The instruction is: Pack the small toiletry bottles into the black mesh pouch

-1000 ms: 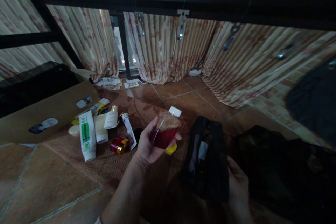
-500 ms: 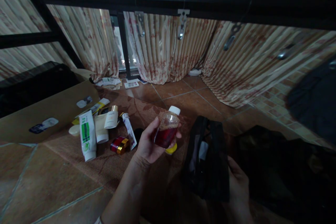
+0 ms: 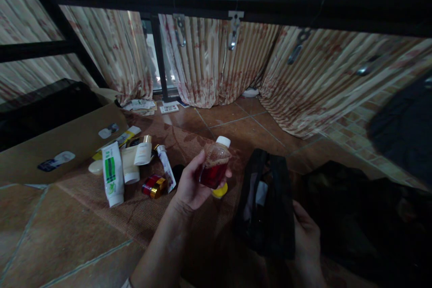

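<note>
In my left hand (image 3: 193, 189) is a clear bottle (image 3: 214, 168) with a white cap, partly filled with dark red liquid and tilted to the right. A yellow round thing (image 3: 220, 190) lies just below it on the mat. My right hand (image 3: 306, 234) grips the right side of a black pouch (image 3: 283, 207), which gapes at the top; a whitish item (image 3: 261, 192) shows inside. Left of the bottle lie a white and green tube (image 3: 113, 173), a red jar with a gold lid (image 3: 154, 186), a slim tube (image 3: 166, 167) and a white bottle with a gold cap (image 3: 143, 153).
A cardboard box (image 3: 77, 150) holding something black stands at the left. The brown mat (image 3: 131, 216) covers part of the tiled floor (image 3: 67, 229). Curtains (image 3: 216, 63) and a black metal bar (image 3: 209, 2) with hooks are ahead. Dark fabric (image 3: 354, 216) lies at the right.
The bottle in my left hand has shifted very slightly, its liquid settling a little differently. My right hand and the black pouch stay in place.
</note>
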Demonstrator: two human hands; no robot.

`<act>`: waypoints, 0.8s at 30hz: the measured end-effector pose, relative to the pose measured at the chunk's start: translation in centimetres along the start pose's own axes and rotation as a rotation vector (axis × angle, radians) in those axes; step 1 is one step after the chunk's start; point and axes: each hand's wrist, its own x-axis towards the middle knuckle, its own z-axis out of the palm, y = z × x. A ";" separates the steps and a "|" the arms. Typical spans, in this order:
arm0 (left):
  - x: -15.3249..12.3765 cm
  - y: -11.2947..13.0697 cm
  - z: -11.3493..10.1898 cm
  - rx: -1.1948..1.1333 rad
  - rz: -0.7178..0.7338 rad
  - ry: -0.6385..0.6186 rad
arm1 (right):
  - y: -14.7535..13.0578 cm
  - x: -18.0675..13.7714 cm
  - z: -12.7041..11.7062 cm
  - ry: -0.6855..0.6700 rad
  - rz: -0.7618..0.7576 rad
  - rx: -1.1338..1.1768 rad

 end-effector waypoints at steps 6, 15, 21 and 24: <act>0.0 0.0 -0.1 0.006 -0.015 0.010 | 0.2 0.1 0.1 0.011 -0.014 0.005; 0.1 0.0 -0.1 0.033 -0.029 0.006 | 0.3 0.1 -0.1 0.012 -0.006 0.001; 0.1 0.0 0.1 0.072 -0.020 0.003 | 0.8 0.3 -0.3 -0.017 -0.009 0.030; 0.1 -0.1 0.1 0.089 -0.018 0.027 | 0.6 0.2 -0.3 -0.019 -0.024 0.010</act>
